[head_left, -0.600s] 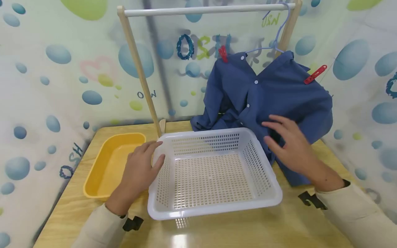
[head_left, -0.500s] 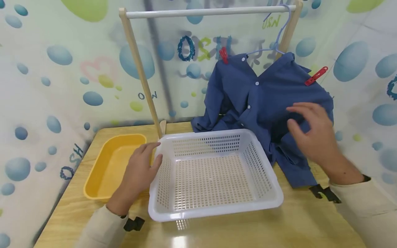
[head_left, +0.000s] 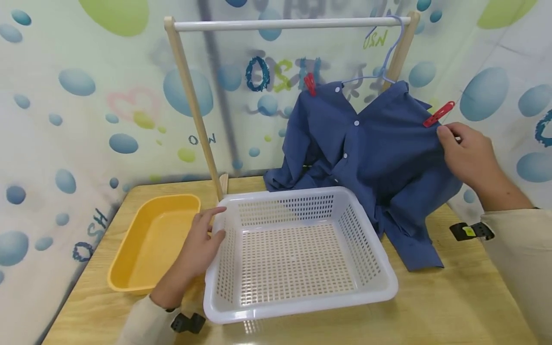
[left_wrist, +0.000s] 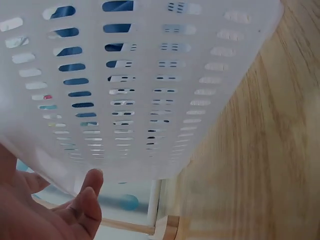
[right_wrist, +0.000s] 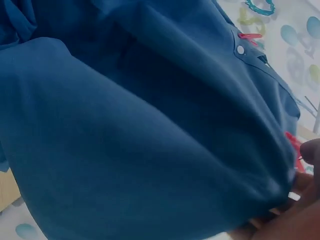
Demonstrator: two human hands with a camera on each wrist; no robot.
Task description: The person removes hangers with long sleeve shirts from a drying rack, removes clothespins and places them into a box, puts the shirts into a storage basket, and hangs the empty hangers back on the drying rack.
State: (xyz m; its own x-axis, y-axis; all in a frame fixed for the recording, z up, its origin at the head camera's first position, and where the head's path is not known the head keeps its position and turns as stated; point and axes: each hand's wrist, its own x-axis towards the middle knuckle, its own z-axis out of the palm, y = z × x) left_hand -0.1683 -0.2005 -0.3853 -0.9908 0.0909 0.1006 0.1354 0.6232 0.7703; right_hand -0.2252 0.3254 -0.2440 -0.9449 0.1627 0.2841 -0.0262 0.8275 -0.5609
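My left hand is at the left rim of a white perforated plastic basket. Its thumb lies over the rim, and in the left wrist view curled fingers show against the basket's outer side. At the upper right, my right hand pinches the shoulder of a blue button-up shirt, thumb in front and fingers partly hidden behind the cloth. Just above the thumb, a red clothespin is clipped to that shoulder. Another red clothespin grips the opposite shoulder. The shirt hangs on a light-blue hanger.
A drying rack with a white bar and wooden posts stands behind the basket. To the left, a yellow tub sits on the wooden table. Patterned cloth walls surround it. The shirt's lower part lies on the table behind the basket.
My right hand has moved right and up from in front of the shirt to its shoulder and taken hold of the cloth. My left hand stays at the basket rim.
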